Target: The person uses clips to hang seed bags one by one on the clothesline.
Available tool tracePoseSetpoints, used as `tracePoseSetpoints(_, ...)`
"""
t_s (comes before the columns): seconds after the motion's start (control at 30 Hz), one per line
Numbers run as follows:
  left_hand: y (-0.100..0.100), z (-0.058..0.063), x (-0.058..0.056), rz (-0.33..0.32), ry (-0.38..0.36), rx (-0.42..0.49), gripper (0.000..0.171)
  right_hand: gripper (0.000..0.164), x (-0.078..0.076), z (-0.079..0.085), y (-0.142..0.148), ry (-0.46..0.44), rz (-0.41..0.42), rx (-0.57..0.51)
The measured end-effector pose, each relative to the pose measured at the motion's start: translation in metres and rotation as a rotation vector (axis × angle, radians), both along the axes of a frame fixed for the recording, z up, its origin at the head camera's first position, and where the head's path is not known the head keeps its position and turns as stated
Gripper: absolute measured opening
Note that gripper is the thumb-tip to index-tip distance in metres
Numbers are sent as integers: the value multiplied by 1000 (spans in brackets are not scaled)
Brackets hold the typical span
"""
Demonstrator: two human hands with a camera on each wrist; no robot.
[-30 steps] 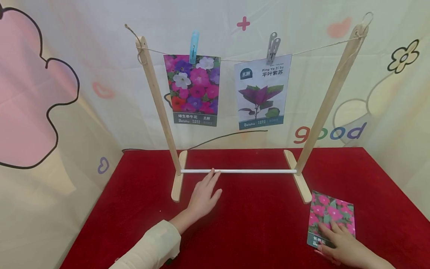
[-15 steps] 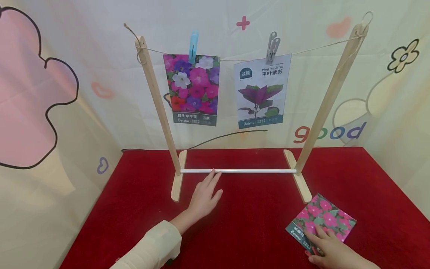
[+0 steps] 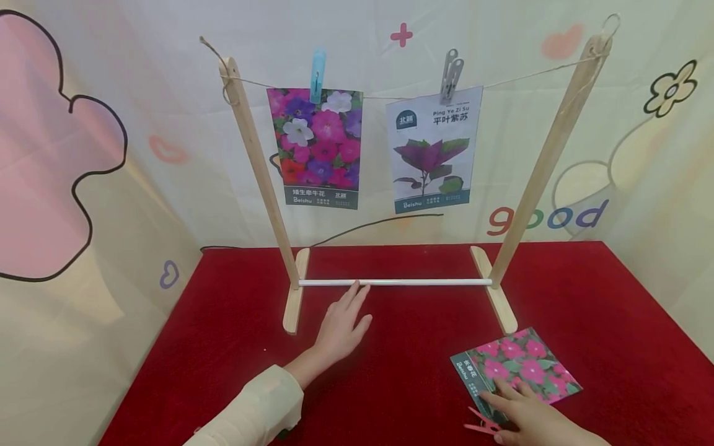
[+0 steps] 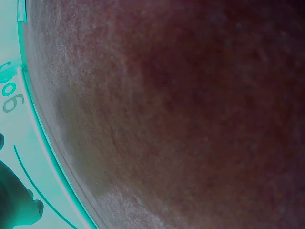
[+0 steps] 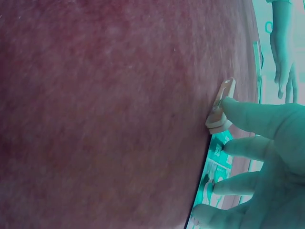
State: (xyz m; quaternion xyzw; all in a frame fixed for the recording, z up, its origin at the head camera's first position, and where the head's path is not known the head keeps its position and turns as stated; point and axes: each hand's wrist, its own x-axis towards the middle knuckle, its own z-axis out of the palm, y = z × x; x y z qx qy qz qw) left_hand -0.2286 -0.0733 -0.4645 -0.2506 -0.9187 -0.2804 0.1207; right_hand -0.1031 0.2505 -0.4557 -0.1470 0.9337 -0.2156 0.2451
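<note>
Red cloth (image 3: pixel 413 371) bears a "Beishu" seed packet (image 3: pixel 515 368) under right-hand fingers (image 3: pixel 510 393).

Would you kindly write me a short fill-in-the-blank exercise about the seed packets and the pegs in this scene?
1. The petunia seed packet hangs from the string under a ____ peg.
2. The number of seed packets hanging on the wooden rack is ____.
3. The right hand rests its fingers on a seed packet lying on the ____ tablecloth.
4. Beside that hand's thumb lies a ____ peg.

Missing words: blue; two; red; pink
</note>
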Motion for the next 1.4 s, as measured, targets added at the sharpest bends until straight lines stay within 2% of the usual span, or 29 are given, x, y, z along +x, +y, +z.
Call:
tracePoseSetpoints(0.13, 2, -2, 0, -1, 32, -12, 58, 63, 0, 1, -5, 32, 44, 5)
tracePoseSetpoints(0.27, 2, -1, 0, -5, 6, -5, 57, 61, 0, 4, -9, 59, 73, -27)
tracePoseSetpoints(0.47, 6, 0, 0, -7, -29, -34, 56, 57, -2, 8, -17, 276, 211, -62)
tracePoseSetpoints(0.73, 16, -4, 1, -23, -22, -81, 55, 47, -10, 5, -29, 496, 322, -71)
tracePoseSetpoints(1.1, 34, -12, 8, -80, 33, -205, 58, 31, -22, 1, -41, 434, 361, -182)
tracePoseSetpoints(1.4, 50, -19, 15, -205, 38, -315, 58, 24, -24, -5, -43, 346, 328, -214)
